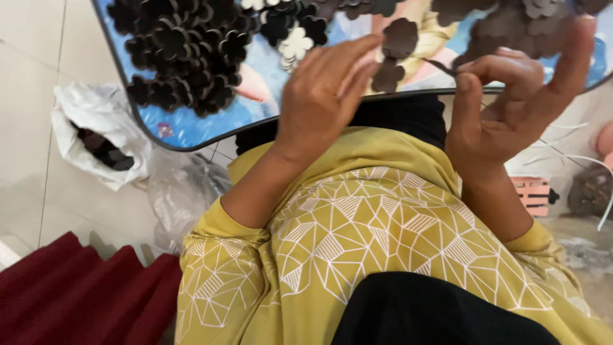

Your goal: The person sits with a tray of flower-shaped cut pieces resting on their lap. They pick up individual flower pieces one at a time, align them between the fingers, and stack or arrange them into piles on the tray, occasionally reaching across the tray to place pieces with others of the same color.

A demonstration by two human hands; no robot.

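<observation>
I see white plastic bag [86, 121] on floor far left, dark pieces inside. Heap of dark flower-shaped cutouts [185, 54] on tray [191, 131], within reach. Left hand [319, 96] lifts brown flower piece [399, 38] on extended fingertips. Right hand [511, 102] pinches thin dark strip [439, 66] between thumb and forefinger, close beside flower, probably for joining.
</observation>
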